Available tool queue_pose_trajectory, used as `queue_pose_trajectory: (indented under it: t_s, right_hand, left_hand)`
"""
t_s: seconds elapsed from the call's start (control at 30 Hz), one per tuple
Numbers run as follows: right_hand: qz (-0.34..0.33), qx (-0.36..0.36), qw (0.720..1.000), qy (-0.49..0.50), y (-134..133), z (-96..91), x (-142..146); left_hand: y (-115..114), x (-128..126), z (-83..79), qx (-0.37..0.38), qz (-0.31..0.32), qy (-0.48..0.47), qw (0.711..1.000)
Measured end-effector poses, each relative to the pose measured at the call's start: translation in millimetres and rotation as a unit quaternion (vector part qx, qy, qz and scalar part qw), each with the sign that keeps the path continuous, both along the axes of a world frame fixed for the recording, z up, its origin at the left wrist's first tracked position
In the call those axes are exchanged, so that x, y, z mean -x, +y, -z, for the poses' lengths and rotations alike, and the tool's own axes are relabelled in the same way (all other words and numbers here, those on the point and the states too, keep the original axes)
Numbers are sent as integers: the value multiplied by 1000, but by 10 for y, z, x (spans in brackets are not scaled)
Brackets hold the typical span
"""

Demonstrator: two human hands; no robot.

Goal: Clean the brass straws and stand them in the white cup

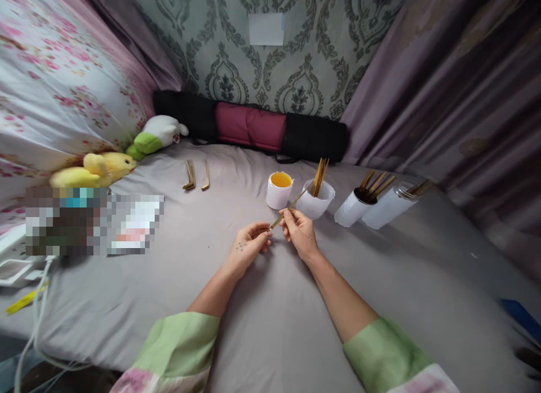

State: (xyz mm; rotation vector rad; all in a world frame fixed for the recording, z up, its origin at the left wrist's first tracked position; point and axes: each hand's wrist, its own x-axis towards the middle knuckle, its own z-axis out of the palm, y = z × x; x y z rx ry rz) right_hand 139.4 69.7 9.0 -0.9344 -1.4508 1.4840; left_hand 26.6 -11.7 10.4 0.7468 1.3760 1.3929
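Both hands pinch one thin gold-coloured utensil (287, 208) over the grey sheet (270, 303). My left hand (249, 246) grips its near end and my right hand (299, 230) holds it a little further up. The far tip slants up toward a white cup (315, 201) holding several gold utensils. Left of that cup stands a white cup with yellow inside (279, 190). To the right lie two tipped white cups (354, 207) (391, 204), each with gold utensils sticking out.
Three gold utensils (195, 176) lie loose on the sheet at the back left. Plush toys (99, 168) (158, 135) sit by a floral pillow. A black and maroon roll (253, 125) lies along the patterned wall. Cables (29, 319) hang at the left edge. Curtain on the right.
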Motion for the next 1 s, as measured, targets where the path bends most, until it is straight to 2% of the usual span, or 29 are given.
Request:
queue_pose_trajectory:
  t_s: [0.53, 1.0]
  right_hand:
    - [5, -28, 999, -16, 29, 14, -20]
    - [-9, -43, 998, -40, 34, -33, -69]
  left_hand:
    - [-10, 12, 12, -1, 27, -175, 984]
    - [-43, 16, -3, 24, 78, -266, 960]
